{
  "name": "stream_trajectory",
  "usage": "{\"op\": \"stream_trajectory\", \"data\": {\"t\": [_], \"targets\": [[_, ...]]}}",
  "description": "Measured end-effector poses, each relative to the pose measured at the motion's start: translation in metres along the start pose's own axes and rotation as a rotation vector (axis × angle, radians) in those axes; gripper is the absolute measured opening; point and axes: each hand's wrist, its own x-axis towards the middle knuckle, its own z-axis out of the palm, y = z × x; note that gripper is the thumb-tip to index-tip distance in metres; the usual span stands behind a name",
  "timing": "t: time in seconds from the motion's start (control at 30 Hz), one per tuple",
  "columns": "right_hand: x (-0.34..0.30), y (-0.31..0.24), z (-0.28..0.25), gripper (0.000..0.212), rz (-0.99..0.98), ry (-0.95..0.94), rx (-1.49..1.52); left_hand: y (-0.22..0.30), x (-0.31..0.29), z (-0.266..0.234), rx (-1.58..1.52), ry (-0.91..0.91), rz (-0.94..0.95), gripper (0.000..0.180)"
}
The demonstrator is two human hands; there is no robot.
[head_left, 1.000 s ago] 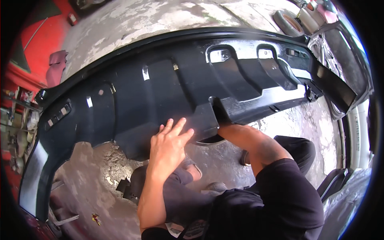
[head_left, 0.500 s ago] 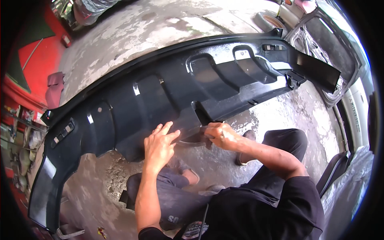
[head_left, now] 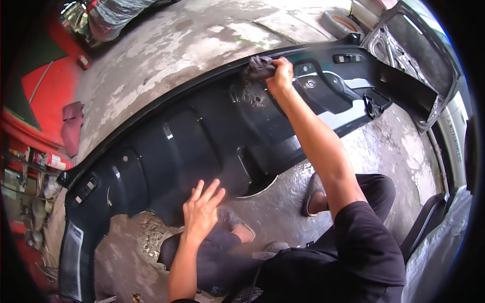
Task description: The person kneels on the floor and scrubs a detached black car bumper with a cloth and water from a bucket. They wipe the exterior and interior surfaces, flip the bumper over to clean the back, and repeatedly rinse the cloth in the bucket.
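Observation:
A long black car bumper lies across the view, its inner side with several molded recesses facing up at me. My right hand is stretched out to the bumper's far side and grips a dark grey cloth, which is bunched up near the far rim. Beneath the cloth is a smudged, mottled patch. Close to the bumper's near edge, my left hand has its fingers spread and holds nothing. Whether its fingertips touch the plastic, I cannot tell.
Patchy concrete floor surrounds the bumper. A tire and a bare car door are at the far right. Red panels and a cluttered shelf line the left. Grey sheeting hangs at right.
My right hand has gone from the bumper's near edge up to its far side, with the cloth in it. The left hand has dropped slightly nearer to me. The bumper has shifted a little in view.

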Motion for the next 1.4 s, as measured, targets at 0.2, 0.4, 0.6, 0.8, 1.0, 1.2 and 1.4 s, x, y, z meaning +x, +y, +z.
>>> {"op": "stream_trajectory", "data": {"t": [0.2, 0.4, 0.6, 0.8, 1.0, 1.2, 1.4], "targets": [[0.081, 0.037, -0.045, 0.014, -0.235, 0.262, 0.218, -0.016, -0.018, 0.013, 0.056, -0.015, -0.026, 0.046], [0.038, 0.098, -0.009, 0.027, -0.382, -0.043, 0.058, -0.013, -0.014, 0.029, 0.118, -0.008, 0.017, 0.046], [-0.173, 0.127, 0.033, 0.062, -0.871, -1.067, -1.28, -0.011, -0.014, 0.028, 0.088, 0.023, -0.049, 0.048], [-0.136, 0.055, -0.029, 0.047, -1.187, -1.184, -1.666, 0.008, -0.003, 0.028, 0.165, -0.068, -0.062, 0.066], [-0.032, 0.021, -0.09, 0.042, -0.995, -1.07, -1.697, 0.017, 0.024, 0.043, 0.174, -0.21, -0.119, 0.096], [0.148, -0.028, -0.152, 0.046, -1.258, -0.598, -1.714, 0.0, 0.033, 0.061, 0.209, -0.255, -0.016, 0.084], [0.161, -0.122, -0.22, 0.056, -1.237, -0.461, -2.036, -0.004, 0.03, 0.07, 0.175, -0.198, -0.028, 0.077]]}}
